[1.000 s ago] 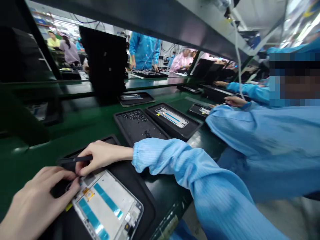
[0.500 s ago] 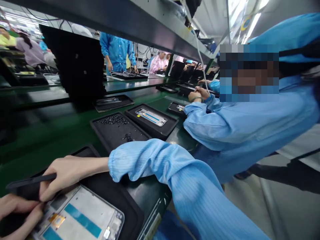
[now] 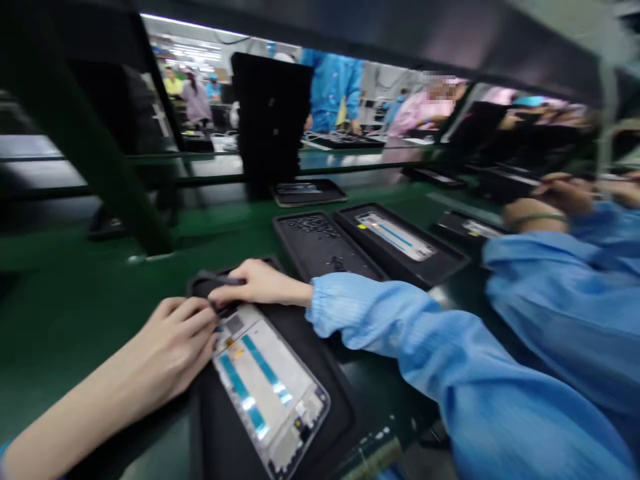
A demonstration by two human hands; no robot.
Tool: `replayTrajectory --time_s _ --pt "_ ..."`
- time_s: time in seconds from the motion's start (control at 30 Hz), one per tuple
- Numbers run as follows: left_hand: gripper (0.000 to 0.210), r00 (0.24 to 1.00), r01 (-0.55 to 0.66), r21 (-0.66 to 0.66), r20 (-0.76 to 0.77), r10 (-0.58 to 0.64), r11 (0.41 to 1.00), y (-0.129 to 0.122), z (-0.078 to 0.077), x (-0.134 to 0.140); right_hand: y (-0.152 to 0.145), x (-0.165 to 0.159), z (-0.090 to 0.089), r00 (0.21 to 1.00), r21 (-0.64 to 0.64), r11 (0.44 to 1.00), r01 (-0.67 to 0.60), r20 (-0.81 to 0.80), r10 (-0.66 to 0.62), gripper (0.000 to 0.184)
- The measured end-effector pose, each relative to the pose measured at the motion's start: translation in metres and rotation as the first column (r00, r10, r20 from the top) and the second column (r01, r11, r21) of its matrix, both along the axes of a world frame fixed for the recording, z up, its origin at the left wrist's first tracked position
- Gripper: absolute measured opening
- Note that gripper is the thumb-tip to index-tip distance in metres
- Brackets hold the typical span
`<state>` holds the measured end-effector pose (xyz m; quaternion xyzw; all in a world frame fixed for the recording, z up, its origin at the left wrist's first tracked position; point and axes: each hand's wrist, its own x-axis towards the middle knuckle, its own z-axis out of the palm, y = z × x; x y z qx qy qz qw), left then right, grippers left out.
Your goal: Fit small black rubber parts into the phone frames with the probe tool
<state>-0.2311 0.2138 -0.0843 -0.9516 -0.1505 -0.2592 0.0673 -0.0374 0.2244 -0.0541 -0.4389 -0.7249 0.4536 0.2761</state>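
A phone mid-frame [image 3: 257,393] with blue strips and an orange flex piece lies in a black tray [image 3: 327,393] in front of me. My right hand [image 3: 257,283] is closed around a slim dark tool [image 3: 220,277], its exact kind unclear, at the phone's far end. At the phone's upper left edge is my left hand [image 3: 175,340], its fingers bent and pressed together. Whatever those fingertips pinch, if anything, is hidden. Both hands nearly touch each other there.
A tray of small black parts [image 3: 315,243] sits beyond my right forearm, beside another tray [image 3: 445,267] holding a phone frame [image 3: 397,237]. A co-worker's sleeve [image 3: 560,287] is at the right. A green post [image 3: 100,147] rises at left, and a shelf beam [image 3: 400,40] crosses overhead.
My view has swung left, so the hands and phone now appear nearer the middle. Both hands stay at the phone's far end, and more of my left forearm shows.
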Motion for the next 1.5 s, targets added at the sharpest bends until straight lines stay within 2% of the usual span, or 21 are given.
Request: replayTrajectory --time_s 0.07,0.17,0.23,0.3,0.43,0.63,0.9,1.13,1.2,1.33,1.4,1.43,1.5 --pt "0.038 0.998 -0.022 0.063 -0.065 0.026 0.998 -0.007 0.005 0.005 0.001 0.005 -0.011 0.982 0.037 0.991 0.131 -0.138 -0.125 0.032" --pt "0.028 0.997 -0.044 -0.065 -0.063 0.04 0.997 -0.008 0.006 0.006 0.003 0.01 -0.028 0.901 0.06 0.948 0.314 -0.332 -0.278 0.057" --pt "0.024 1.0 -0.019 -0.143 0.004 0.02 0.99 -0.007 0.001 0.004 0.002 0.013 -0.034 0.874 0.015 0.936 0.351 -0.363 -0.322 0.064" --pt "0.022 0.997 0.003 -0.201 0.073 0.012 0.98 -0.006 -0.004 0.003 0.001 0.014 -0.037 0.882 -0.019 0.954 0.3 -0.375 -0.285 0.058" --pt "0.02 0.984 0.034 -0.318 0.179 0.024 0.948 -0.004 -0.009 0.005 -0.003 0.013 -0.038 0.909 0.048 0.994 0.094 -0.411 -0.067 0.032" --pt "0.024 0.953 0.064 -0.478 0.291 0.09 0.876 0.001 -0.01 0.007 -0.004 0.012 -0.038 0.95 0.125 0.99 0.066 -0.311 -0.024 0.021" --pt "0.026 0.951 0.043 -0.498 0.286 0.117 0.866 0.005 -0.011 0.007 -0.006 0.011 -0.033 0.973 0.248 0.968 0.025 -0.23 0.034 0.015" --pt "0.028 0.949 0.054 -0.491 0.295 0.108 0.87 0.004 -0.011 0.007 -0.006 0.012 -0.035 0.983 0.331 0.943 0.029 -0.18 0.033 0.008" --pt "0.028 0.95 0.052 -0.493 0.292 0.109 0.869 0.004 -0.011 0.007 -0.005 0.011 -0.036 0.989 0.392 0.92 0.014 -0.14 0.045 0.006" --pt "0.029 0.955 0.044 -0.5 0.276 0.112 0.865 0.005 -0.011 0.006 -0.006 0.007 -0.035 0.99 0.564 0.819 -0.106 -0.014 0.138 0.007" --pt "0.029 0.954 0.045 -0.495 0.279 0.109 0.867 0.006 -0.011 0.006 -0.006 0.005 -0.035 0.988 0.597 0.79 -0.136 0.02 0.155 0.009" --pt "0.028 0.954 0.04 -0.493 0.278 0.114 0.869 0.006 -0.01 0.005 -0.006 0.004 -0.035 0.989 0.592 0.796 -0.124 0.011 0.146 0.01" --pt "0.027 0.954 0.019 -0.488 0.269 0.13 0.872 0.006 -0.01 0.005 -0.007 0.004 -0.034 0.993 0.517 0.855 -0.045 -0.07 0.095 0.011"
